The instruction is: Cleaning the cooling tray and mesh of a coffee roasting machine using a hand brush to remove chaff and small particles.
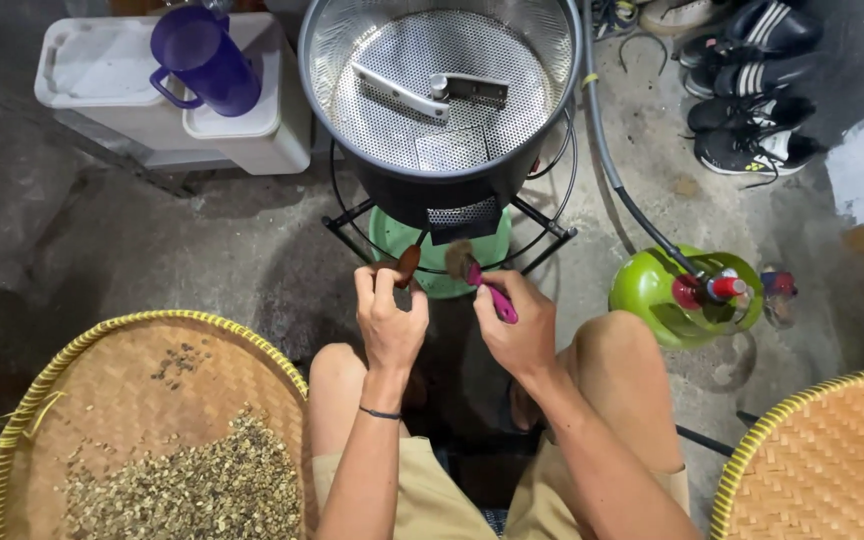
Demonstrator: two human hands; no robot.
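My left hand (389,318) pinches a small brown wooden scoop (408,264) just below the chute (462,217) of a black round machine with a perforated steel tray (442,90). In my right hand (517,330) is a small brush with a pink handle (495,298), its bristles (459,258) pointing up towards the chute. Both hands hover over a green bowl (392,232) on the floor under the machine. I am squatting, knees either side of my arms.
A woven tray with greenish beans (192,480) lies at the lower left; another woven tray (822,460) sits at the lower right. A green gas cylinder (652,295) with a hose stands to the right. White tubs with a purple jug (202,50) are behind, shoes (752,90) at the top right.
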